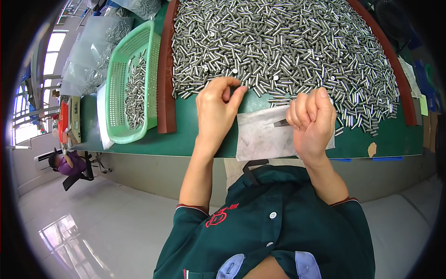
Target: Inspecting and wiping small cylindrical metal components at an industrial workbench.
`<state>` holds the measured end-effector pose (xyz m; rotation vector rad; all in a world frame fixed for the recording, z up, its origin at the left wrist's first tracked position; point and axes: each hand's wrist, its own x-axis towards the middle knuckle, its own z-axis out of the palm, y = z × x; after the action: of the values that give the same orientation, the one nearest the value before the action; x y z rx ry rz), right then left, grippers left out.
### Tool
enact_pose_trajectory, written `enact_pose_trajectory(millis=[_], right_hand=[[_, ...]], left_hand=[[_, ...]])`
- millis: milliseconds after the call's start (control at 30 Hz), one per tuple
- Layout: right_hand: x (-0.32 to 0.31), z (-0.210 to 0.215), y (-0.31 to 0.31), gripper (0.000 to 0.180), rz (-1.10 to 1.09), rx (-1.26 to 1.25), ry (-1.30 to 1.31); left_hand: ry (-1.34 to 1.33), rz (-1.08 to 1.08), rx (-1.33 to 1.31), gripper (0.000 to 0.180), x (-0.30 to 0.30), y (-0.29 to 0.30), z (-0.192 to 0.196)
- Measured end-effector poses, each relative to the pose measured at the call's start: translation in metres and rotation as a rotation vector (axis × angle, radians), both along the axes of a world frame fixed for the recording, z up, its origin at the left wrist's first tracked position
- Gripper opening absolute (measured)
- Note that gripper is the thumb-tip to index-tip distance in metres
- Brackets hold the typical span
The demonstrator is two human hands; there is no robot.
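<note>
Head view, right grip [312, 122] clenched on dark tool [280, 123], left grip [216, 106] near pins [260, 44], closure unclear, red shirt embroidery [219, 217]

Green shirt [302, 218], red embroidery [218, 217], white buttons [273, 215].

Metal pins [283, 46], dark strip [280, 123], pale cloth [265, 139]

Pins: short, silvery, cylindrical; loose in a broad heap, lying at all angles, a few with round ends uppermost; near edge by the left hand [216, 109]. Strip: narrow, flat, projecting leftward from the curled right hand [313, 123]. Cloth: smudged, spread beneath that hand, at the heap's near edge.
</note>
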<state>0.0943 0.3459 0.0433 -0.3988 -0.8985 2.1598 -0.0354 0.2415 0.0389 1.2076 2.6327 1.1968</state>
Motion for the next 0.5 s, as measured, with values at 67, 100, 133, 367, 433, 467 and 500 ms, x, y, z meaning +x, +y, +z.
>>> enact_pose_trajectory(millis=[67,100,133,367,433,467,500], right_hand=[[0.0001,0.0005,-0.0011,0.040,0.005,-0.002,0.002],[0.0002,-0.0001,-0.0004,0.040,0.004,-0.004,0.000],[0.0000,-0.0003,0.0000,0.040,0.001,-0.003,0.000],[0.0005,0.0003,-0.0001,0.040,0.002,0.049,-0.047],[-0.0001,-0.0002,0.0001,0.040,0.001,0.047,-0.045],[-0.0003,-0.0004,0.0001,0.040,0.005,0.039,-0.042],[0.0002,-0.0005,-0.0001,0.040,0.007,0.031,-0.041]], left_hand=[[0.107,-0.030,-0.006,0.014,0.0002,0.0032,-0.0064],[0.091,-0.025,-0.057,0.015,0.0025,0.0052,-0.0042],[0.091,-0.028,-0.057,0.015,0.0031,0.0058,-0.0042],[0.057,-0.039,-0.133,0.015,0.0054,0.0042,-0.0011],[0.009,-0.029,-0.111,0.015,0.0051,0.0038,0.0000],[-0.062,0.007,-0.053,0.014,0.0063,0.0030,0.0017],[-0.135,0.041,0.005,0.014,0.0073,0.0026,0.0024]])
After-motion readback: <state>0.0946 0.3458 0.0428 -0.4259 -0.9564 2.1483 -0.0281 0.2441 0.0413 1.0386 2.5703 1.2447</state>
